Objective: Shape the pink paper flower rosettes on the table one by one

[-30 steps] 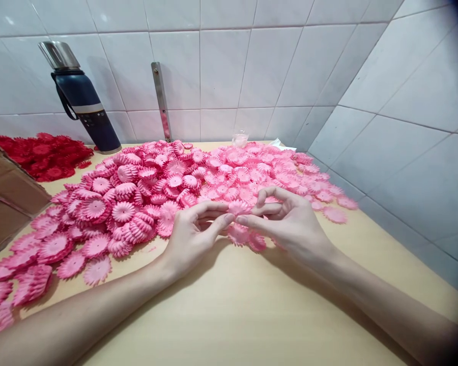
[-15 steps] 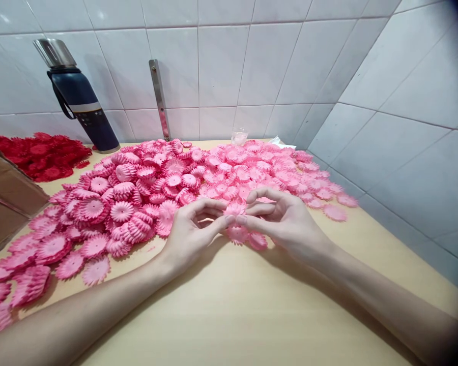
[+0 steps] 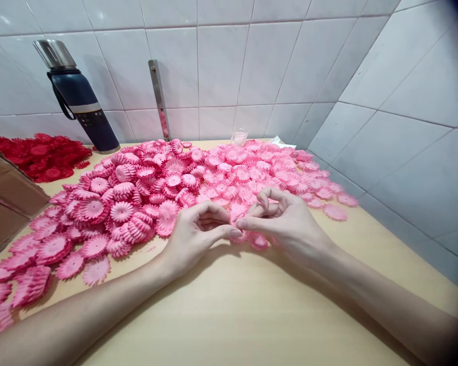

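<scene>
My left hand (image 3: pixel 193 236) and my right hand (image 3: pixel 286 221) meet at the near edge of a wide heap of pink paper flowers (image 3: pixel 198 178) on a pale wooden table (image 3: pixel 232 315). Both hands are curled, fingertips pinched together around a small light pink flower (image 3: pixel 238 211) that shows just above the thumbs. My thumbs almost touch each other. A few loose pink flowers (image 3: pixel 257 240) lie on the table right under the hands.
A dark blue flask (image 3: pixel 80 101) with a steel cap leans on the tiled wall at back left. Red flowers (image 3: pixel 41 155) are heaped beside it. A brown cardboard box (image 3: pixel 7 198) stands at the left edge. A metal strip (image 3: pixel 159 99) stands against the wall.
Both hands have sunk slightly toward the table and their fingers have curled tighter around the small flower, which is now more hidden. The view shifted a little.
</scene>
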### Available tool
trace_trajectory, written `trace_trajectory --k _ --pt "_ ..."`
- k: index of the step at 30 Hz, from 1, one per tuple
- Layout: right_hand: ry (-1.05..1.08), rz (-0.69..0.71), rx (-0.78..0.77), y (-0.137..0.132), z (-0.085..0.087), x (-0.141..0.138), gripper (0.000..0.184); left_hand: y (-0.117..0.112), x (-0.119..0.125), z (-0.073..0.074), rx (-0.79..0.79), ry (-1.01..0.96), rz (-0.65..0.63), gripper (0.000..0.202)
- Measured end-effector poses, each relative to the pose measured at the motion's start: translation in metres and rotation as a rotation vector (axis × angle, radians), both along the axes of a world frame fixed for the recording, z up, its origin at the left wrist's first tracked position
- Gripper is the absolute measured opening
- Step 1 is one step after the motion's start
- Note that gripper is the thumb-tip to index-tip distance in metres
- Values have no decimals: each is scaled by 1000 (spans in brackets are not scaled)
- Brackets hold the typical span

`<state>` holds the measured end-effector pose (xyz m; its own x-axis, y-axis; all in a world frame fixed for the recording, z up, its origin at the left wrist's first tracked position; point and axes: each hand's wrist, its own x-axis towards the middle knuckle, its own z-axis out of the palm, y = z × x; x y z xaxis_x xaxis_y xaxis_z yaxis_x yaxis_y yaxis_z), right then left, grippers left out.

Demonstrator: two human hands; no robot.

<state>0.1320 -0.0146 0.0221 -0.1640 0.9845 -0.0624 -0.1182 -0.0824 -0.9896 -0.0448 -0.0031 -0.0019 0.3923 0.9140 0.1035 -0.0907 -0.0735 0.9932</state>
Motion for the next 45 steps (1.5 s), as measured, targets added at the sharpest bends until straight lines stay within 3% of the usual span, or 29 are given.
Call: trace_trajectory --k 6,11,19,24,27,29,33,38,45 --pt "70 19 -41 0 -4 0 52 0 1 4 46 72 -2 15" --pt "82 -60 18 8 -15 5 51 5 2 0 -82 -76 57 14" --pt "95 -137 70 11 -10 3 40 3 3 1 -112 -182 153 14" --pt "-5 -350 172 20 -17 13 34 9 2 -1 -106 -333 290 15" --pt "-185 -458 332 23 -19 18 33 8 3 -1 -44 -195 282 15" --pt "-257 -379 384 20 -18 16 31 6 3 0 11 -46 243 15" --pt "-240 -63 342 8 -16 2 29 1 2 3 141 140 161 15" --pt "-192 -121 308 5 -21 -5 28 2 2 3 243 208 131 14" --pt "-76 -64 121 6 -13 4 37 1 3 4 97 127 129 13"
